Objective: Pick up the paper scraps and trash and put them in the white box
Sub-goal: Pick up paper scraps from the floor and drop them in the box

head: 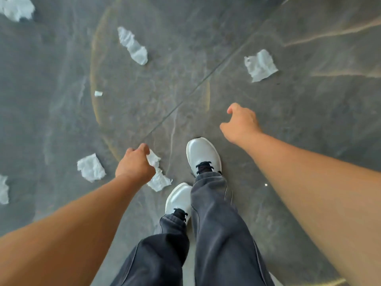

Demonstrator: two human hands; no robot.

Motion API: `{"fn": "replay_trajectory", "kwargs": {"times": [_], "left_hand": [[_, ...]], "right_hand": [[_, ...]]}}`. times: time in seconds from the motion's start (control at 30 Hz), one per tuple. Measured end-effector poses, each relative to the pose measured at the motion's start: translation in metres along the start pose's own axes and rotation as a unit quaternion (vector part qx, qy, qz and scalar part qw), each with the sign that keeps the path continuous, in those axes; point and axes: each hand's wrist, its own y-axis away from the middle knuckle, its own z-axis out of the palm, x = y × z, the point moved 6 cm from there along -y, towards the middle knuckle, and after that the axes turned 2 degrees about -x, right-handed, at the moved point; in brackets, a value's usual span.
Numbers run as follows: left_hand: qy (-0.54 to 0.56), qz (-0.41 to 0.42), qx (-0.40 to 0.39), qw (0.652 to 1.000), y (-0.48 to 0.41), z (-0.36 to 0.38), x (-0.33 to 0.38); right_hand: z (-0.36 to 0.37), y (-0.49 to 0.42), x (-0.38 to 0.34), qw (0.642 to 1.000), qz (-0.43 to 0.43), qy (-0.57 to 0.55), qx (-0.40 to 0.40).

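White crumpled paper scraps lie scattered on the grey stone floor. My left hand [134,165] is closed on a long crumpled paper scrap [158,178] that hangs from its fingers, just left of my shoes. My right hand [240,122] hovers over bare floor with its fingers loosely curled down and nothing visible in it. Other scraps: one [90,167] just left of my left hand, a long one [133,45] farther ahead, a squarish one [260,65] ahead of my right hand, and a tiny bit [98,93]. The white box is not in view.
More scraps lie at the top left corner [16,8] and the left edge [3,189]. My white shoes [203,154] and dark trouser legs fill the lower middle. A tile seam [185,99] runs diagonally across the floor.
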Motion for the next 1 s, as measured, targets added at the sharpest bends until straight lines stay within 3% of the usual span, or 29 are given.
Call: {"fn": "replay_trajectory", "kwargs": {"times": [0.13,0.23,0.4,0.53,0.67,0.73,0.87,1.0], "left_hand": [[0.16,-0.09,0.04,0.982,-0.024,0.042,-0.02],[0.245,-0.073,0.118,0.959,-0.05,0.064,-0.002],[0.246,-0.081,0.159,0.953,-0.073,0.071,0.004],[0.212,-0.082,0.162,0.96,-0.088,0.072,0.015],[0.168,-0.068,0.148,0.972,-0.094,0.067,0.009],[0.141,-0.047,0.134,0.98,-0.092,0.066,0.012],[0.102,0.01,0.144,0.984,-0.078,0.053,0.033],[0.064,0.093,0.126,0.986,-0.05,0.04,0.083]], "right_hand": [[0.024,-0.04,-0.026,0.999,-0.024,0.032,0.035],[0.015,-0.08,-0.01,0.991,0.019,0.026,0.131],[-0.01,-0.117,-0.004,0.985,0.011,0.063,0.161],[-0.017,-0.15,0.01,0.99,-0.005,0.086,0.109],[-0.014,-0.157,0.021,0.984,-0.03,0.114,0.131],[-0.007,-0.154,0.027,0.986,-0.044,0.128,0.097],[0.02,-0.119,0.033,0.997,-0.051,0.058,0.028],[0.021,-0.062,0.053,0.999,-0.033,-0.003,0.039]]}}
